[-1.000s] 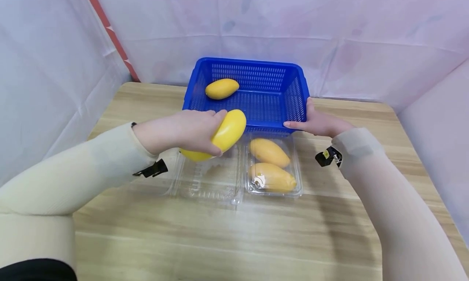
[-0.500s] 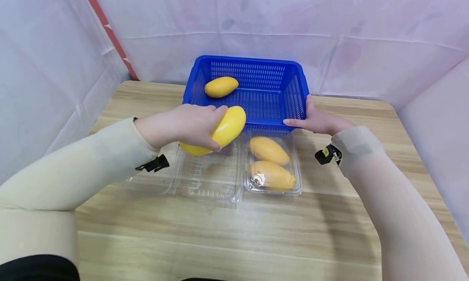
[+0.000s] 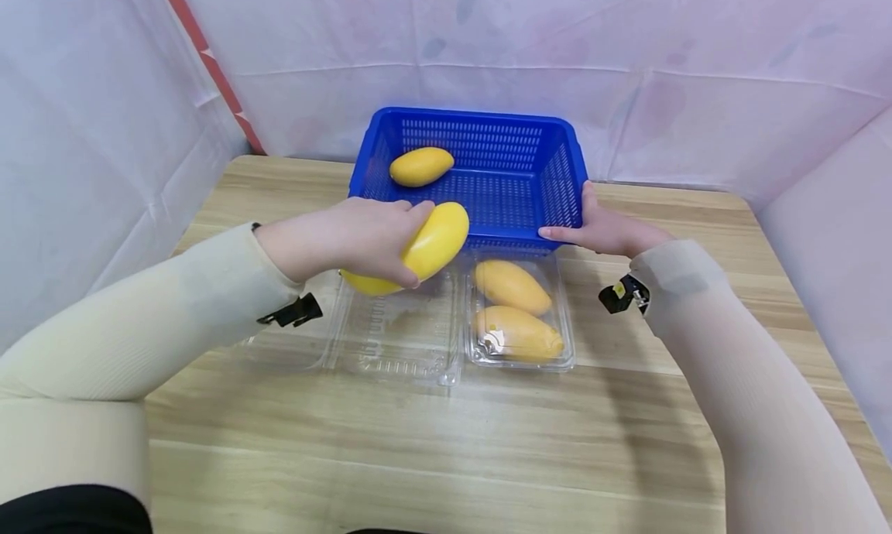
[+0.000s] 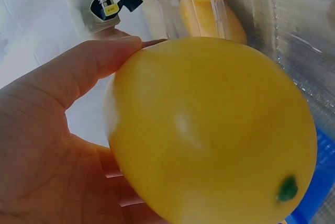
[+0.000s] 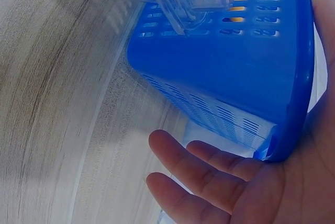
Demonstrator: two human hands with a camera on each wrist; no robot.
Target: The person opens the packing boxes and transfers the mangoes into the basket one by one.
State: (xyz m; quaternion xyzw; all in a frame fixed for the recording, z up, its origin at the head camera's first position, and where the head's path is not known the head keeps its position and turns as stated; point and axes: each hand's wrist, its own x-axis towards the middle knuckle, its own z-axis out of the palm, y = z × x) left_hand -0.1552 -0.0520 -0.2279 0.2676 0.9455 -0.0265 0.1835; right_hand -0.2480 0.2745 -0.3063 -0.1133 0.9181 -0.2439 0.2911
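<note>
My left hand point(image 3: 369, 240) grips a yellow mango point(image 3: 442, 240) above an open clear plastic clamshell box point(image 3: 397, 340). In the left wrist view the mango point(image 4: 209, 130) nearly fills the picture, with a green stem spot point(image 4: 287, 188) at one end. My right hand point(image 3: 602, 228) rests at the near right corner of the blue basket point(image 3: 481, 120), thumb along the front rim. In the right wrist view its other fingers point(image 5: 199, 177) extend loosely outside the basket wall. Another mango point(image 3: 421, 166) lies in the basket's far left part.
A clear box point(image 3: 567, 360) with two mangoes point(image 3: 519, 334) stands right of the open one, in front of the basket. The wooden table point(image 3: 446, 456) runs toward me. Pale cloth walls point(image 3: 516, 31) enclose the back and sides.
Over the last second my left hand has shifted slightly with the mango, then held nearly still. The right hand stays at the basket corner.
</note>
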